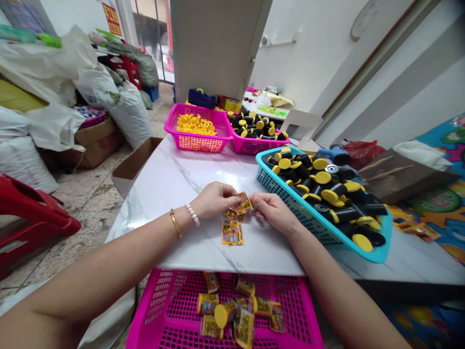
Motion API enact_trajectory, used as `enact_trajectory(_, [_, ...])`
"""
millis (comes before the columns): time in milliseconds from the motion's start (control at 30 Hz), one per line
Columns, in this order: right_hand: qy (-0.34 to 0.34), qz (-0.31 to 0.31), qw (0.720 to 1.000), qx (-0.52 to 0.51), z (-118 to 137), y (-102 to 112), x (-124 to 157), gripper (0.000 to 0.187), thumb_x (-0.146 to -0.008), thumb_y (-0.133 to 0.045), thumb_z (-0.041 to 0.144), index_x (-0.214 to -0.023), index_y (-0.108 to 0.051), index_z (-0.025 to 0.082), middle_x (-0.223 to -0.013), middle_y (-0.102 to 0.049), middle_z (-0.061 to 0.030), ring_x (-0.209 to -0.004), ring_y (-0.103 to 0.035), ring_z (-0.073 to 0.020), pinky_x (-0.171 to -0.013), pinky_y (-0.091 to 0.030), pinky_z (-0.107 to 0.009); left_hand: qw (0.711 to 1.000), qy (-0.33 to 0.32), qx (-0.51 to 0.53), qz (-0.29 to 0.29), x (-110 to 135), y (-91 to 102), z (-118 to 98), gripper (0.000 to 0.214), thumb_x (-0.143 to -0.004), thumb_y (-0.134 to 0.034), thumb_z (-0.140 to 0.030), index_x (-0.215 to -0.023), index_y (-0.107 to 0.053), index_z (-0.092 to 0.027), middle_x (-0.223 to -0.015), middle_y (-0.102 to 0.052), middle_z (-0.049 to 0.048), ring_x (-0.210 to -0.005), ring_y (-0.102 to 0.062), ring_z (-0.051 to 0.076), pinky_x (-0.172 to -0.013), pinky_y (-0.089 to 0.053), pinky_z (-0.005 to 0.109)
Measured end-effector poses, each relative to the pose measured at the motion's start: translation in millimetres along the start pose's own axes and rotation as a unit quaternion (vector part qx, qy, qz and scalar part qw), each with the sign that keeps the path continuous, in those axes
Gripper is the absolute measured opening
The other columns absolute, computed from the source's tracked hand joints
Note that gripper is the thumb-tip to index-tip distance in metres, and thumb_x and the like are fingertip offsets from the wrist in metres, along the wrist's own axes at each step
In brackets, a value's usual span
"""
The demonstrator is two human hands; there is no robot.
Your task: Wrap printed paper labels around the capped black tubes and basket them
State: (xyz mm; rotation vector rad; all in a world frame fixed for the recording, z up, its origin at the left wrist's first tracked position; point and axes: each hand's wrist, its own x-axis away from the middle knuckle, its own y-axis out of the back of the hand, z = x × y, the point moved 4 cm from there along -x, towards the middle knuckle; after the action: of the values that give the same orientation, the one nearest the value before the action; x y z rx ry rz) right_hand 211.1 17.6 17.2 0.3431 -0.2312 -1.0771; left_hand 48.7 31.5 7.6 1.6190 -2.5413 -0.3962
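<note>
Over the white tabletop (pixel 189 167), the left fingers (pixel 230 200) pinched bright labels (pixel 245 202), but I couldn't tell if the right fingers (pixel 260 200) held them too.

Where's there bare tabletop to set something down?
The white tabletop between your left hand and the pink basket of yellow pieces; also a narrow strip between the printed labels and front edge. Crowded: beside your right hand, where the blue basket sits.

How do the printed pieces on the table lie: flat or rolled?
Flat: the printed pieces overlap in a small stack on the table, patterned sides up.
</note>
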Motion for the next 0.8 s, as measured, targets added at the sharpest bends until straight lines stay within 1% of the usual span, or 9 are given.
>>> enact_trajectory(133, [0.023,-0.023,0.999,0.002,1.0,0.3,0.7,0.035,-0.082,-0.063,0.049,-0.07,-0.061,0.016,-0.059,-0.056,0.003,-0.048,-0.043,-0.007,-0.044,-0.032,-0.02,0.999,0.009,0.037,0.005,1.7,0.1,-3.8,0.022,-0.08,-0.062,-0.03,-0.065,-0.063,-0.014,-0.058,-0.058,0.0025,-0.052,-0.046,0.01,-0.051,-0.036,0.025])
enact_trajectory(300, [0.015,-0.001,0.999,-0.047,4.1,-5.7,1.0,0.031,-0.082,-0.064,0.046,-0.085,-0.064,0.015,-0.067,-0.062,0.0006,-0.049,-0.047,-0.0073,-0.043,-0.034,-0.019,0.984,0.052,0.165,-0.042,2.3,1.0,-3.3,0.014,-0.078,-0.065,-0.027,-0.078,-0.059,-0.015,-0.06,-0.059,0.0018,-0.049,-0.051,0.01,-0.049,-0.039,0.026])
enact_trajectory(400, [0.027,-0.077,0.996,-0.043,5.1,0.7,-0.4,0.027,-0.08,-0.065,0.042,-0.077,-0.062,0.016,-0.066,-0.061,0.0008,-0.048,-0.046,-0.0071,-0.042,-0.033,-0.02,0.987,0.079,0.137,-0.007,6.1,-10.6,-0.3,0.013,-0.075,-0.066,-0.025,-0.076,-0.056,-0.016,-0.064,-0.062,0.0041,-0.051,-0.054,0.012,-0.05,-0.042,0.027])
enact_trajectory(467, [0.029,-0.149,0.988,-0.036,3.5,8.0,0.1,0.025,-0.079,-0.065,0.039,-0.072,-0.059,0.016,-0.061,-0.058,0.0028,-0.047,-0.043,-0.007,-0.042,-0.033,-0.02,0.995,0.067,0.074,0.03,9.6,-18.0,-1.4,0.014,-0.073,-0.066,-0.025,-0.071,-0.057,-0.015,-0.064,-0.062,0.0043,-0.053,-0.054,0.012,-0.051,-0.042,0.027])
enact_trajectory(500, [0.027,-0.163,0.986,-0.03,2.5,9.7,0.8,0.024,-0.079,-0.064,0.038,-0.071,-0.058,0.017,-0.059,-0.056,0.0034,-0.047,-0.043,-0.0073,-0.043,-0.033,-0.02,0.998,0.053,0.036,0.029,11.1,-18.6,-3.3,0.014,-0.073,-0.066,-0.026,-0.069,-0.058,-0.015,-0.065,-0.062,0.0046,-0.056,-0.054,0.013,-0.052,-0.041,0.026])
enact_trajectory(567, [0.026,-0.135,0.991,-0.005,1.4,7.3,2.3,0.021,-0.079,-0.063,0.034,-0.069,-0.057,0.017,-0.058,-0.055,0.0037,-0.049,-0.046,-0.0084,-0.045,-0.036,-0.021,0.999,0.013,-0.037,-0.012,13.8,-13.6,-10.1,0.018,-0.073,-0.067,-0.032,-0.074,-0.063,-0.014,-0.07,-0.064,0.0053,-0.063,-0.054,0.014,-0.056,-0.041,0.026])
enact_trajectory(667, [0.038,-0.032,0.999,0.023,2.7,-4.0,6.1,0.018,-0.08,-0.063,0.031,-0.071,-0.061,0.016,-0.06,-0.055,0.0035,-0.053,-0.049,-0.0091,-0.049,-0.038,-0.021,0.991,-0.051,-0.112,-0.06,16.2,-2.9,-22.7,0.024,-0.076,-0.066,-0.035,-0.087,-0.068,-0.015,-0.078,-0.067,0.0055,-0.068,-0.054,0.015,-0.06,-0.041,0.027])
enact_trajectory(733, [0.036,-0.008,0.999,-0.002,4.0,-7.5,8.2,0.019,-0.08,-0.065,0.034,-0.075,-0.062,0.016,-0.062,-0.058,0.0026,-0.054,-0.051,-0.0091,-0.049,-0.04,-0.021,0.99,-0.067,-0.118,-0.049,16.1,-0.6,-26.1,0.018,-0.077,-0.064,-0.032,-0.083,-0.07,-0.016,-0.077,-0.067,0.0046,-0.068,-0.054,0.014,-0.062,-0.041,0.026])
enact_trajectory(800, [0.021,-0.023,0.999,-0.045,4.2,-6.4,8.7,0.024,-0.079,-0.067,0.039,-0.076,-0.061,0.016,-0.061,-0.06,0.002,-0.05,-0.051,-0.0086,-0.045,-0.038,-0.02,0.995,-0.044,-0.085,-0.031,15.0,-1.1,-23.5,0.018,-0.079,-0.062,-0.031,-0.075,-0.069,-0.015,-0.071,-0.066,0.0038,-0.065,-0.054,0.013,-0.06,-0.041,0.025])
